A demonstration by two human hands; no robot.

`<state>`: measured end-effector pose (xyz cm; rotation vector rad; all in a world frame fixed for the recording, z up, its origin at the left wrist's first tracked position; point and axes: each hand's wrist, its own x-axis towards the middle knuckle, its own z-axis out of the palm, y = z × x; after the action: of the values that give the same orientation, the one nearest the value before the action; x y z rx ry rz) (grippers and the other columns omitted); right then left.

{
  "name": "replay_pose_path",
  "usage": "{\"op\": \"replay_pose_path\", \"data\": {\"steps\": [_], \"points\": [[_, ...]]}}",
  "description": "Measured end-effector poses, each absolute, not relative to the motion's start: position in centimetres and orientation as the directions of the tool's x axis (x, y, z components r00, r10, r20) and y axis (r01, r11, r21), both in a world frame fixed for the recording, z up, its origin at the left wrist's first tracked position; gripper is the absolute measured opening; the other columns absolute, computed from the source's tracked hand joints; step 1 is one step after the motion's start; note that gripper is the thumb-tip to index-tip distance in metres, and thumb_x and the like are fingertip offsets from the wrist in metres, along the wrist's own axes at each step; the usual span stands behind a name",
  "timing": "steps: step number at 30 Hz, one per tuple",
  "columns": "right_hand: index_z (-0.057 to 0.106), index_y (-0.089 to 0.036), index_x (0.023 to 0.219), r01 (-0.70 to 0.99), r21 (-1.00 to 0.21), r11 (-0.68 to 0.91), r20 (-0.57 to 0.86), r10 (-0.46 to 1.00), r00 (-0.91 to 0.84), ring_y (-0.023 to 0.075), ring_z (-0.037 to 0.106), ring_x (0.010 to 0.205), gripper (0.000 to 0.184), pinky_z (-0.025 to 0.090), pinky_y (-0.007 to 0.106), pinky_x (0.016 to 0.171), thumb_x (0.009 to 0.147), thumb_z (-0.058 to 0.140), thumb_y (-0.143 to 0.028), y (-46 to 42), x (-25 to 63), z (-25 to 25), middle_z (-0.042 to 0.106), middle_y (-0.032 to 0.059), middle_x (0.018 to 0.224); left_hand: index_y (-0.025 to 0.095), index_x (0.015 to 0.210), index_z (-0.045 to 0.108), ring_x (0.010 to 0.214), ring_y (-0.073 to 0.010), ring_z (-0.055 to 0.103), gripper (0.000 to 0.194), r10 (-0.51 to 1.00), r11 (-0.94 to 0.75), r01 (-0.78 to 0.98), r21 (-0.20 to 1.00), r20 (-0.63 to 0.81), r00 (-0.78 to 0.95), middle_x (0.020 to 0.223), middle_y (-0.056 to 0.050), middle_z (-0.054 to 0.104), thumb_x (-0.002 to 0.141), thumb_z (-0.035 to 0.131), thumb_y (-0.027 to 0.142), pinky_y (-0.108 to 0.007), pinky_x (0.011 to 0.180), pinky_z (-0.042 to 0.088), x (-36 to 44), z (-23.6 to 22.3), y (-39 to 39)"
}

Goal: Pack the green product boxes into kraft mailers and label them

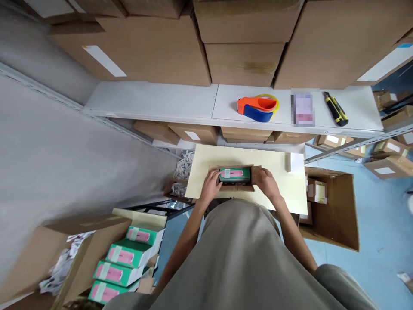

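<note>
Two hands: left hand [210, 186] curled narrowly at the left end of a small brown box [237, 188], fingertips beside a green box [240, 179], firmness of grip impossible to tell; right hand [267, 184] closed narrowly at the opposite end, apparently on the end flap.
Work at the brown box: by judgement, seating or steadying of the green box between the walls; going in or coming out, not to be told from one view.
Next move at the flaps: by judgement, in need of an even hold at both ends, the green box lying level, and fingertips clear of the opening.
Green box, place: inside the open brown box, lengthwise, nearer the back wall; dark gap along the front, contents unclear.
Green box, look: oblong, apparently shut; pink panel on the upper face, pale strip across its left part, thin dark mark along the middle; lettering too small to read.
Tabletop [284, 196]: pale yellow, beneath the brown box; white block [296, 162] near the back right corner.
Shelf [155, 101]: orange and blue tape dispenser [256, 108], black and yellow knife [336, 109], both unheld.
Lower left: several green boxes [118, 255] of similar pattern, stepped in a row.
</note>
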<state>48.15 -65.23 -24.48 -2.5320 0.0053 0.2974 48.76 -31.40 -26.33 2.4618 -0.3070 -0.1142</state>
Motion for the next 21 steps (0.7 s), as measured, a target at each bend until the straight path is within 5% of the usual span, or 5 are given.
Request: {"op": "replay_pose_path", "data": {"steps": [4, 8, 12, 15, 21], "points": [[0.061, -0.018, 0.154, -0.206, -0.661, -0.721, -0.198, -0.097, 0.975, 0.0373, 0.074, 0.123, 0.067, 0.065, 0.053, 0.102, 0.101, 0.068, -0.059, -67.0, 47.4, -25.7, 0.066, 0.0222, 0.152, 0.026, 0.162, 0.053, 0.160, -0.0377, 0.049, 0.070, -0.011, -0.757, -0.039, 0.653, 0.047, 0.999, 0.164, -0.017, 0.054, 0.095, 0.076, 0.026, -0.059, 0.134, 0.043, 47.5, -26.7, -30.3], [0.054, -0.017, 0.161, -0.309, -0.721, -0.620, -0.304, -0.117, 0.945, 0.0376, 0.077, 0.119, 0.088, 0.066, 0.053, 0.098, 0.095, 0.069, -0.073, -66.8, 47.0, -26.7, 0.068, 0.0234, 0.152, 0.021, 0.170, 0.038, 0.150, -0.0393, 0.059, 0.091, 0.143, -0.678, 0.162, 0.717, -0.087, 0.986, 0.162, -0.022, 0.056, 0.092, 0.082, 0.039, -0.059, 0.123, 0.054, 46.8, -28.2, -29.8], [0.030, -0.018, 0.177, -0.297, -0.701, -0.649, -0.315, -0.092, 0.945, 0.0393, 0.073, 0.132, 0.103, 0.064, 0.054, 0.106, 0.095, 0.074, -0.063, -65.4, 47.0, -26.7, 0.055, 0.0262, 0.165, 0.022, 0.169, 0.040, 0.146, -0.0388, 0.063, 0.090, 0.147, -0.652, 0.236, 0.720, -0.185, 0.972, 0.160, -0.022, 0.058, 0.093, 0.082, 0.045, -0.057, 0.121, 0.054, 46.3, -29.0, -30.0], [0.022, -0.020, 0.180, -0.222, -0.627, -0.747, -0.257, -0.071, 0.964, 0.0414, 0.057, 0.154, 0.106, 0.060, 0.055, 0.115, 0.095, 0.077, -0.049, -64.3, 47.8, -26.1, 0.037, 0.0267, 0.177, 0.020, 0.172, 0.035, 0.149, -0.0405, 0.061, 0.097, 0.125, -0.649, 0.232, 0.724, -0.199, 0.972, 0.163, -0.024, 0.055, 0.093, 0.083, 0.048, -0.058, 0.124, 0.052, 46.1, -28.8, -30.3], [0.047, -0.025, 0.169, -0.094, -0.555, -0.826, -0.176, 0.006, 0.984, 0.0375, 0.053, 0.155, 0.072, 0.058, 0.054, 0.119, 0.102, 0.071, -0.037, -62.6, 50.9, -24.7, 0.037, 0.0202, 0.178, 0.023, 0.178, 0.024, 0.157, -0.0418, 0.055, 0.109, 0.060, -0.628, 0.200, 0.752, -0.209, 0.976, 0.171, -0.025, 0.048, 0.092, 0.083, 0.053, -0.057, 0.125, 0.051, 45.7, -27.6, -30.9]]}}
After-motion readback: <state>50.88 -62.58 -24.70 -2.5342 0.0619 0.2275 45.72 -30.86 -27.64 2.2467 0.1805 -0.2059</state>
